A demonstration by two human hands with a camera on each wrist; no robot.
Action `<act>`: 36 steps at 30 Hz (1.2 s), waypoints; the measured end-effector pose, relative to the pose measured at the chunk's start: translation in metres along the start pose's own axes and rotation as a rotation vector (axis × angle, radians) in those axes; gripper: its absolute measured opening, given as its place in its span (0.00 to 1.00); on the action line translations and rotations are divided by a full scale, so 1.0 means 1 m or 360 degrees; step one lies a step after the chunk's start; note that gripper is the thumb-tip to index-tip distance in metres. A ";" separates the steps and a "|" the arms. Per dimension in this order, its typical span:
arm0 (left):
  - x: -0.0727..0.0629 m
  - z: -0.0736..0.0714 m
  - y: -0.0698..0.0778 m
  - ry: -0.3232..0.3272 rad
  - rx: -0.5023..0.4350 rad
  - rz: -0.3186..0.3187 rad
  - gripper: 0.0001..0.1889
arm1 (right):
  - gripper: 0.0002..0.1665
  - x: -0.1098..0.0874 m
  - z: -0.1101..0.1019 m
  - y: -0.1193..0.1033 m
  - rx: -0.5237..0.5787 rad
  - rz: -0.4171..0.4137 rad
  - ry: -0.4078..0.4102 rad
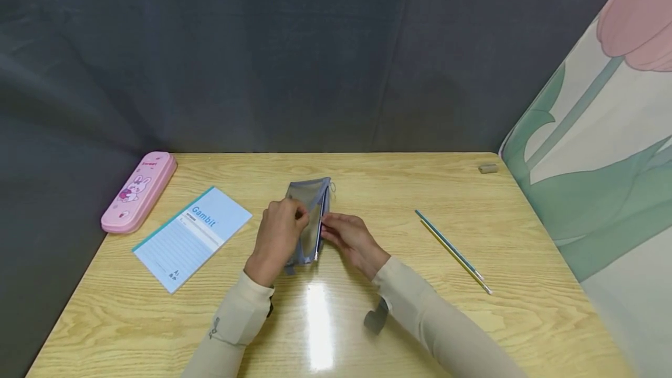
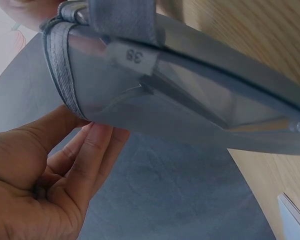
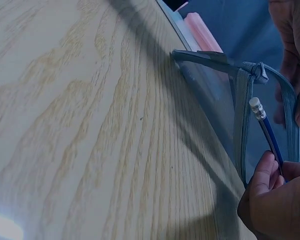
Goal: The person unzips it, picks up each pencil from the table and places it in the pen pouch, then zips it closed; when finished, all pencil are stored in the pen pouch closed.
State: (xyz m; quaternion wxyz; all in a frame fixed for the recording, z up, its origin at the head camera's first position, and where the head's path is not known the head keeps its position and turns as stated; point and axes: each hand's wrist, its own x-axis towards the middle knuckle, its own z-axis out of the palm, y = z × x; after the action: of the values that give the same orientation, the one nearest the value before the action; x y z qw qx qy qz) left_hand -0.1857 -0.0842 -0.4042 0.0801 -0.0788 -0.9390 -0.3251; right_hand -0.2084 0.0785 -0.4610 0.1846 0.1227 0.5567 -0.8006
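Observation:
A see-through grey zip pouch [image 1: 307, 191] stands on the table between both hands, its zipped opening spread apart. At the upper edge, the left hand [image 1: 278, 235] pinches the zip band of the pouch [image 2: 180, 107], as the left wrist view shows. The right hand [image 1: 354, 238] pinches a dark blue pencil [image 3: 271, 132] between thumb and fingers. That pencil has a white eraser end in a metal band and lies at the pouch's opening. How much of it is inside the pouch is hidden by the right hand.
To the left are a pink pencil box [image 1: 139, 191] with a rabbit picture and a light blue notebook [image 1: 191, 238]. On the right lie a teal pencil [image 1: 446, 241] and a yellow pencil [image 1: 457, 256], side by side. A small grey-brown block [image 1: 487, 168] sits near the far right corner.

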 end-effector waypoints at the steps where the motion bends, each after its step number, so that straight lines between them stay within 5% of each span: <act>1: 0.000 0.000 0.000 -0.0003 0.0000 -0.0001 0.07 | 0.15 0.001 0.001 0.000 0.0008 -0.0003 0.0003; 15: 0.001 0.002 0.000 -0.0001 -0.0006 -0.0020 0.07 | 0.16 0.004 0.020 0.002 0.0060 -0.0036 0.0033; 30: 0.002 0.000 -0.002 -0.0003 -0.0021 -0.0034 0.08 | 0.09 -0.003 0.023 0.005 -0.0127 -0.0029 -0.0008; 36: 0.002 -0.002 -0.004 -0.0001 0.0010 -0.0030 0.07 | 0.13 -0.009 0.013 0.000 -0.0130 -0.0158 -0.0067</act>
State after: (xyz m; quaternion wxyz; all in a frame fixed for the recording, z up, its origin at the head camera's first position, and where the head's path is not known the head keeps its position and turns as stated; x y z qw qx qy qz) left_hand -0.1881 -0.0881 -0.4043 0.0771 -0.0699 -0.9407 -0.3229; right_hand -0.2005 0.0681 -0.4527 0.1611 0.0705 0.5904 -0.7878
